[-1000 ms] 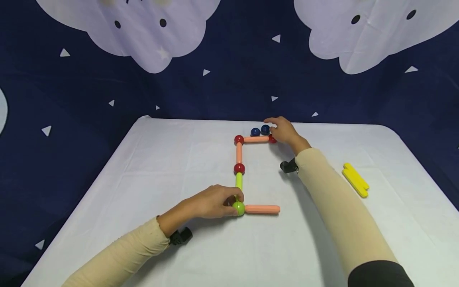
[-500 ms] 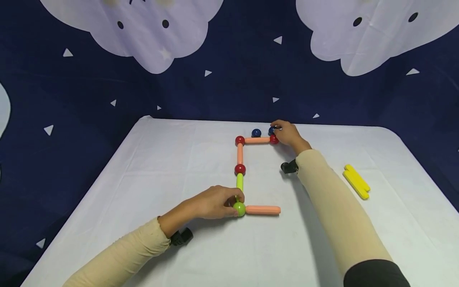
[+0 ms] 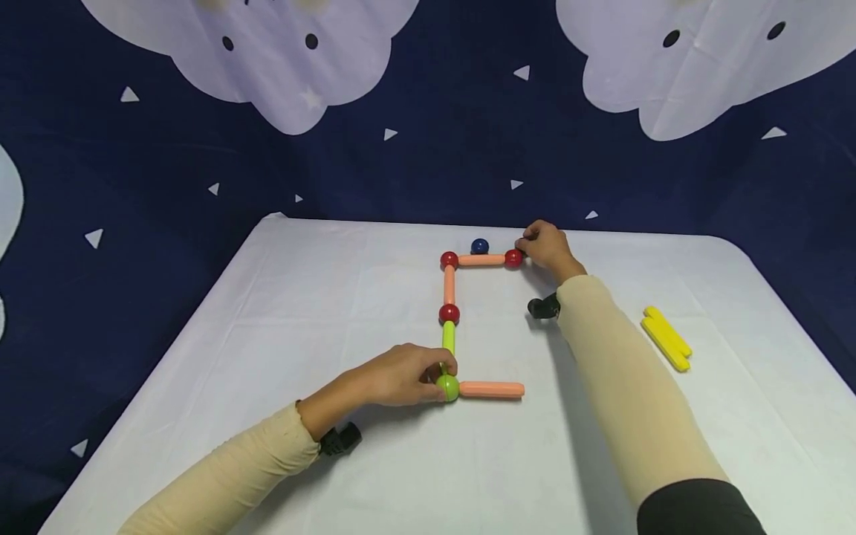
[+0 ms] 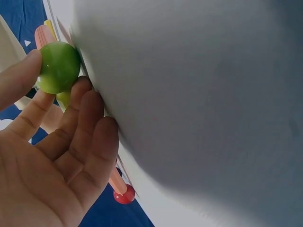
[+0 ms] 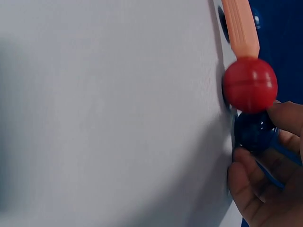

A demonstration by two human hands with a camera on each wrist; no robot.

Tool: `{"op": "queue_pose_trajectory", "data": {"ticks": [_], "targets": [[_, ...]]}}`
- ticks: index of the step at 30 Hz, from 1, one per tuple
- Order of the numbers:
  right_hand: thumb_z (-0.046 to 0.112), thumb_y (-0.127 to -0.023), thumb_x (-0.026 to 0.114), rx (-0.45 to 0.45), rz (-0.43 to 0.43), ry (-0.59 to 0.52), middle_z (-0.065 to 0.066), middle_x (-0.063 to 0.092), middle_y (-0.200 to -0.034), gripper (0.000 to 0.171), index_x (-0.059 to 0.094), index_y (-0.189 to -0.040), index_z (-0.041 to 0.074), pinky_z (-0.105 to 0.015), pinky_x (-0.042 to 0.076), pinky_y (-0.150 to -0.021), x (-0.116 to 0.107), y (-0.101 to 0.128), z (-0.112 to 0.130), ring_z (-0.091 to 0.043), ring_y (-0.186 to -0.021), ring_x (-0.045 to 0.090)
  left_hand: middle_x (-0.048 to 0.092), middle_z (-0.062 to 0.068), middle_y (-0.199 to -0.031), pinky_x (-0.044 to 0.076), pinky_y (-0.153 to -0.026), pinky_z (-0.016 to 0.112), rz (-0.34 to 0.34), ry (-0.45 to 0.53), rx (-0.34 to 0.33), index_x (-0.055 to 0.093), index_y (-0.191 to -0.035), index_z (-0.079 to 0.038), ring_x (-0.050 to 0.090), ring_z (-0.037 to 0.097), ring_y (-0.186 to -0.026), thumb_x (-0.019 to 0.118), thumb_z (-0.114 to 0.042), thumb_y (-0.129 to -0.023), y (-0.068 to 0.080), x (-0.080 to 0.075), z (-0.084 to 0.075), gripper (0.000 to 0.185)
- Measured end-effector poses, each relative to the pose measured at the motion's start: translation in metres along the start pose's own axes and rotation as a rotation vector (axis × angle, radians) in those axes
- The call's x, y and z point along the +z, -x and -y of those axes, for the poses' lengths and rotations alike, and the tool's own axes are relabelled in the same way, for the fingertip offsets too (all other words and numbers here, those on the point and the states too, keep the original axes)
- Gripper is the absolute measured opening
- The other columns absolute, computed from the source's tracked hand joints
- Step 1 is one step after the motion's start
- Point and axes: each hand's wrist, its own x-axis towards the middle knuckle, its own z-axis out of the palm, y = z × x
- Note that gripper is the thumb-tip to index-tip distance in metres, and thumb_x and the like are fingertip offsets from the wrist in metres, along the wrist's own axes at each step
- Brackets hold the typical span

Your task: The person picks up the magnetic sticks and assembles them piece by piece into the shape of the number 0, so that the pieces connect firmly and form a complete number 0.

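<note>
Near the front, my left hand point(image 3: 401, 376) pinches a green ball point(image 3: 448, 388) between thumb and fingers. A green stick point(image 3: 449, 336) runs from that ball to a red ball point(image 3: 449, 314), and an orange stick point(image 3: 492, 390) extends right from it. Farther back, an upright-running orange stick point(image 3: 449, 285) leads to a second red ball point(image 3: 449, 260). Another orange stick point(image 3: 482, 260) joins this to a third red ball point(image 3: 513, 258). My right hand point(image 3: 550, 247) holds a dark blue ball point(image 5: 255, 131) close beside the third red ball; fingers mostly hide it in the head view.
A second blue ball point(image 3: 479, 246) lies behind the far orange stick. Two yellow sticks point(image 3: 666, 339) lie side by side on the white tabletop point(image 3: 321, 297) at the right. A dark blue backdrop point(image 3: 455, 163) hangs behind the table's far edge.
My right hand has taken hold of one blue ball and moved it rightward, away from the other blue ball, to the end red ball. The left hand keeps its grip.
</note>
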Motion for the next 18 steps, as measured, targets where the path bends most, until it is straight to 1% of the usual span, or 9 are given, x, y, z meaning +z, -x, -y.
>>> {"op": "queue_pose_trajectory", "data": {"ticks": [2,6,10,13,18], "targets": [[0.021,-0.1,0.054,-0.011,0.007,0.016,-0.024,0.056,-0.135,0.037,0.053,-0.132,0.003,-0.051,0.038,-0.11,-0.004,0.001,-0.004,-0.037,-0.125,0.049,0.073,-0.001,-0.1,0.053,-0.079,0.028,0.001,0.0,0.002,0.064,-0.11,-0.018,0.064,0.009,-0.089,0.073,-0.017,-0.09,0.0,-0.001,-0.001,0.022],[0.019,-0.102,0.049,-0.051,0.022,0.055,-0.022,0.053,-0.143,0.037,0.056,-0.138,0.01,-0.055,0.034,-0.114,-0.014,0.006,-0.008,-0.038,-0.134,0.045,0.073,0.0,-0.1,0.053,-0.08,0.029,0.006,0.002,0.005,0.064,-0.11,-0.017,0.065,0.01,-0.09,0.073,-0.016,-0.09,-0.001,-0.002,-0.002,0.023],[0.017,-0.102,0.051,-0.091,0.04,0.077,-0.02,0.052,-0.144,0.035,0.06,-0.135,0.009,-0.054,0.035,-0.112,-0.026,0.012,-0.011,-0.037,-0.131,0.044,0.073,0.001,-0.101,0.054,-0.081,0.03,0.008,0.014,0.001,0.064,-0.11,-0.018,0.065,0.011,-0.091,0.073,-0.017,-0.089,-0.002,-0.002,-0.002,0.023],[0.014,-0.098,0.056,-0.135,0.072,0.114,-0.023,0.052,-0.141,0.035,0.06,-0.132,0.007,-0.056,0.036,-0.108,-0.035,0.017,-0.011,-0.038,-0.127,0.045,0.073,0.0,-0.1,0.053,-0.081,0.031,0.005,0.023,-0.002,0.064,-0.109,-0.019,0.065,0.01,-0.09,0.073,-0.017,-0.089,-0.002,-0.001,-0.001,0.022],[0.005,-0.091,0.061,-0.218,0.118,0.195,-0.027,0.052,-0.136,0.039,0.056,-0.13,0.003,-0.06,0.034,-0.108,-0.052,0.031,-0.011,-0.043,-0.126,0.046,0.073,-0.001,-0.099,0.053,-0.08,0.031,0.001,0.028,0.0,0.063,-0.108,-0.02,0.064,0.01,-0.089,0.073,-0.017,-0.09,-0.001,-0.001,-0.001,0.021]]}}
